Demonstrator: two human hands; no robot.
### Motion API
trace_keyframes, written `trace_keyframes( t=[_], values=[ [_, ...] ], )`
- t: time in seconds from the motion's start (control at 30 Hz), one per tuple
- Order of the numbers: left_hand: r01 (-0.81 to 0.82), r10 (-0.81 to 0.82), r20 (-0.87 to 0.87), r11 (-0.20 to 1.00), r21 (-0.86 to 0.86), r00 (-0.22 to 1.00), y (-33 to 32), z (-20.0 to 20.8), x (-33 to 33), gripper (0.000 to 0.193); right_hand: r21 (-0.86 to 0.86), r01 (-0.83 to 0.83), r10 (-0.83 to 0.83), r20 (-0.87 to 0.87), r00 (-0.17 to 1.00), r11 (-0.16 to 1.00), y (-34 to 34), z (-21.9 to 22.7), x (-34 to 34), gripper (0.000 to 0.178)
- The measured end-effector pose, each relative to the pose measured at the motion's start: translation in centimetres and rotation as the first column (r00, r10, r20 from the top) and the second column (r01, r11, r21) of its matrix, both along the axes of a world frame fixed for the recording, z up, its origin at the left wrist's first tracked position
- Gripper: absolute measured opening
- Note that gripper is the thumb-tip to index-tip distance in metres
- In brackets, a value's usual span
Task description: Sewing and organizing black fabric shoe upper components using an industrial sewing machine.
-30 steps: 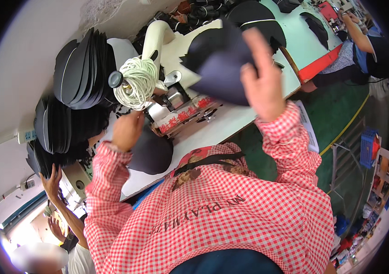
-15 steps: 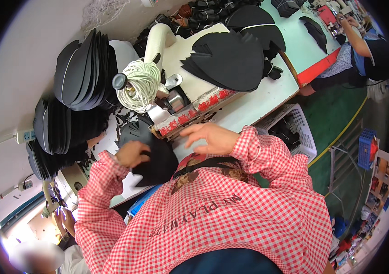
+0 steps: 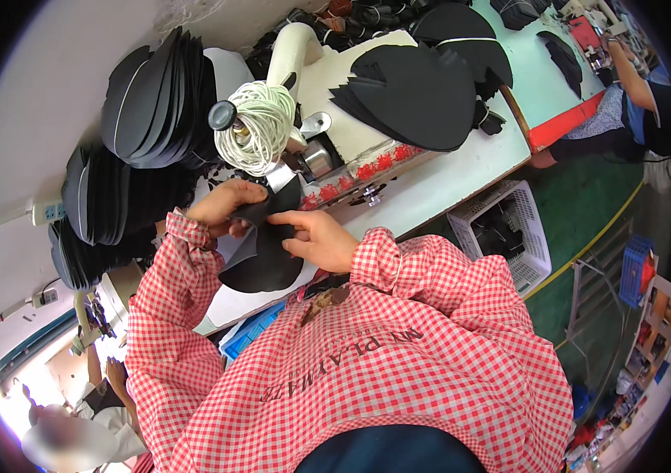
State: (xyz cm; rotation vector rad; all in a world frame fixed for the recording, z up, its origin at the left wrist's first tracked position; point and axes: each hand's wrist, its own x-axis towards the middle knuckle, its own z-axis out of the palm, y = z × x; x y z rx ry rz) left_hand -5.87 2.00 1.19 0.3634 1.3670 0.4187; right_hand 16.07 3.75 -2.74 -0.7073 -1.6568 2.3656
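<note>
A curved black sheet piece (image 3: 264, 264) lies bent at the front of the white machine (image 3: 291, 55), partly folded between my hands. My left hand (image 3: 229, 206) pinches its upper left part near the machine's metal head. From the right, my right hand (image 3: 319, 240) grips the piece's edge, index finger stretched across it and thumb lower down. A bundle of pale looped bands (image 3: 255, 130) hangs round the machine's upper part, beside a black round knob (image 3: 223, 116). On the machine's bed rests a fanned stack of rounded black pieces (image 3: 422, 98).
Tied stacks of black pieces (image 3: 158, 102) stand along the wall at left. A white plastic basket (image 3: 536, 240) with dark pieces is right of the table (image 3: 461, 169). Below the left table edge sits a blue bin (image 3: 252, 331). Other people work at far right and lower left.
My left hand has moved up towards the machine head, lifting and bending the black piece. My right hand, formerly apart from it, has come left and down onto the piece.
</note>
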Motion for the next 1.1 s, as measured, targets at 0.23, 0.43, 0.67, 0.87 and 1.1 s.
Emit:
trace_keyframes(
  t=[0.23, 0.43, 0.67, 0.87, 1.1],
  values=[
    [-0.048, 0.058, -0.086, 0.992, 0.116, 0.995, 2.2, 0.4, 0.6, 0.018, -0.069, 0.187, -0.193, -0.105, 0.975, 0.980, -0.6, -2.4, -0.7, 0.047],
    [0.034, 0.039, -0.279, 0.967, 0.251, 0.960, 1.0, -3.1, 5.8, 0.026, 0.562, 0.084, -0.163, 0.092, 0.982, 0.823, 6.1, -1.9, 3.3, 0.026],
    [0.011, 0.123, -0.289, 0.906, 0.423, 0.949, -1.6, -1.9, 7.7, 0.043, 0.598, 0.236, -0.325, 0.043, 0.945, 0.766, 8.5, 3.6, 9.0, 0.021],
    [-0.032, 0.020, 0.045, 0.960, 0.277, 0.999, -1.1, -2.3, 6.3, 0.051, 0.717, 0.436, -0.598, -0.034, 0.801, 0.543, 8.4, 3.6, 9.4, 0.018],
    [0.135, 0.053, -0.501, 0.934, 0.332, 0.864, 0.3, -1.7, 6.4, 0.024, 0.786, 0.386, -0.501, -0.113, 0.858, 0.483, 7.2, 3.1, 5.2, 0.022]
  ],
)
